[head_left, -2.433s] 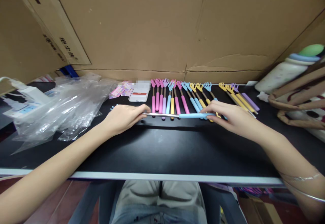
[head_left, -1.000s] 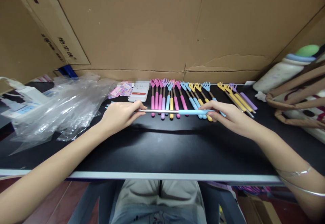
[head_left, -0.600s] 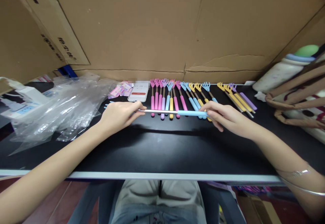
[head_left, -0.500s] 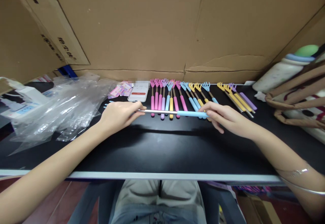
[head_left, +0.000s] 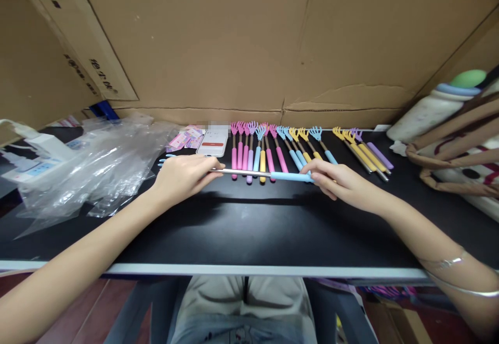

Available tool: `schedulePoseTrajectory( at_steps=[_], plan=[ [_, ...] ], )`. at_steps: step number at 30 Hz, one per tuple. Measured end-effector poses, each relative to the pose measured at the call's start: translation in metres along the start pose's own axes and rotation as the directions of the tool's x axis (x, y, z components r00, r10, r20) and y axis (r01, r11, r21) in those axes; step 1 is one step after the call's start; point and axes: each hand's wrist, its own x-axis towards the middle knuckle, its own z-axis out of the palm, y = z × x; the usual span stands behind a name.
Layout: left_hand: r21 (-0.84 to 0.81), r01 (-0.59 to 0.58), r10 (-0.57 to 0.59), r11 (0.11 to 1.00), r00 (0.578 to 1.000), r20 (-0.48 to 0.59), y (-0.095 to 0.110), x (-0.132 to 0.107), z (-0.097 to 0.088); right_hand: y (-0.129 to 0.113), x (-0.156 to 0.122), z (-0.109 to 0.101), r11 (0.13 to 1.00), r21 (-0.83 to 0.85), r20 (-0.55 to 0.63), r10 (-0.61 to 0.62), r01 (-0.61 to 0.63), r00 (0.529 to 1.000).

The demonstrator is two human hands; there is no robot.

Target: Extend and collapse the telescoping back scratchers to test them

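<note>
I hold a blue telescopic back scratcher [head_left: 268,174] level across the black table [head_left: 249,229], just above it. My left hand [head_left: 183,175] is closed round its metal rod near the claw end, whose blue prongs stick out to the left. The fingers of my right hand [head_left: 339,183] grip the end of its blue handle. Behind it lies a row of several back scratchers [head_left: 296,149] with pink, blue, yellow and purple handles, claws toward the cardboard wall.
Clear plastic bags [head_left: 93,162] are heaped at the left, beside a white power strip [head_left: 35,159]. A phone [head_left: 213,142] and pink cards [head_left: 183,139] lie at the back. A bottle [head_left: 432,107] and a bag [head_left: 456,151] stand at the right. Cardboard [head_left: 249,42] walls off the rear.
My right hand has pushed the blue handle leftward, so the scratcher has grown shorter. My left hand has barely moved.
</note>
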Motion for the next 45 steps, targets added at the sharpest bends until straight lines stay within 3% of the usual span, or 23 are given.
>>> schedulePoseTrajectory(
  at_steps=[7, 14, 20, 45],
  plan=[
    [0.01, 0.032, -0.032, 0.999, 0.999, -0.001, 0.0016, 0.0009, -0.0018, -0.0037, 0.0044, 0.005, 0.999, -0.045, -0.118, 0.007, -0.012, 0.993],
    [0.02, 0.094, -0.096, 0.995, 0.99, 0.099, 0.0042, 0.0008, -0.0014, -0.0019, 0.0056, 0.0078, 0.995, -0.094, -0.18, -0.03, 0.013, 0.983],
    [-0.039, 0.039, -0.034, 0.998, 0.993, 0.117, 0.0046, 0.0016, -0.0012, -0.0038, 0.0053, 0.0094, 0.991, -0.132, -0.199, -0.062, 0.036, 0.978],
    [-0.024, 0.042, -0.039, 0.999, 0.995, 0.09, 0.0087, 0.0026, -0.0036, 0.0032, -0.0011, 0.0094, 0.949, -0.313, -0.199, -0.093, 0.027, 0.976]
  ],
)
